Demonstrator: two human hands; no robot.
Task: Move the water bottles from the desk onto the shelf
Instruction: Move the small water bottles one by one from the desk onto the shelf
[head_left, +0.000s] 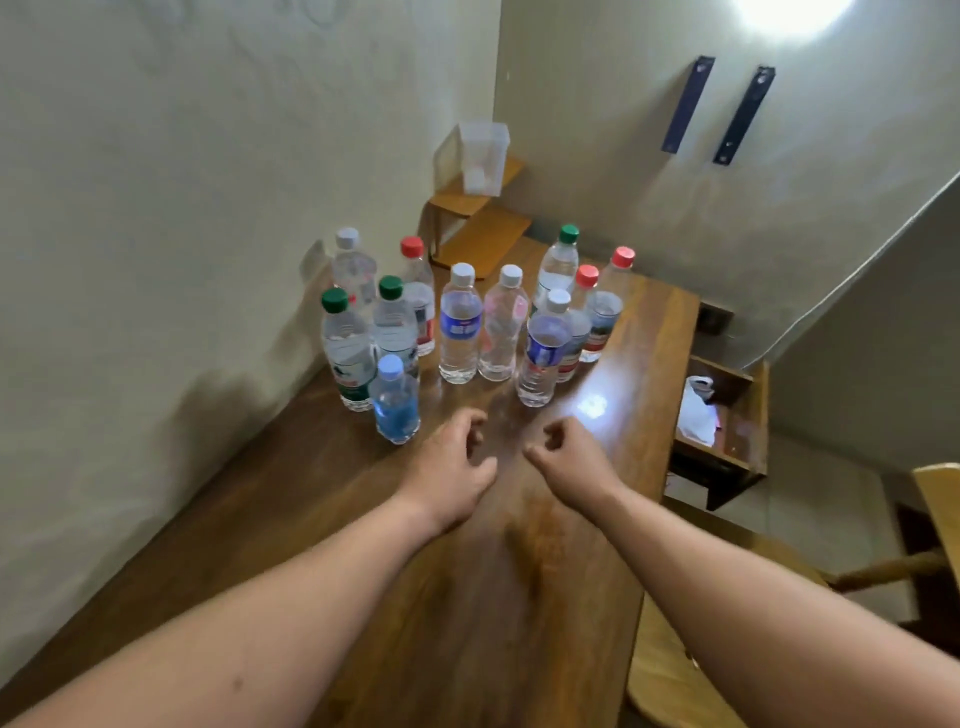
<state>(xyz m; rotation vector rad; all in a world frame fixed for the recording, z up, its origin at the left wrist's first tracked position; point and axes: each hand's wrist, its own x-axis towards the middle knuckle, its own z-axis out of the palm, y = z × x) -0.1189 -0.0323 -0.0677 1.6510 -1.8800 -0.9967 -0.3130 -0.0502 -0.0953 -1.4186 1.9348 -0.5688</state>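
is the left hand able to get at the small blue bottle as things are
Probably yes: the blue bottle stands in front of the other bottles, nearest the left hand, with only desk surface between them.

Nothing is legible: the blue, red and green labels on the water bottles at the desk's far end are too blurred.
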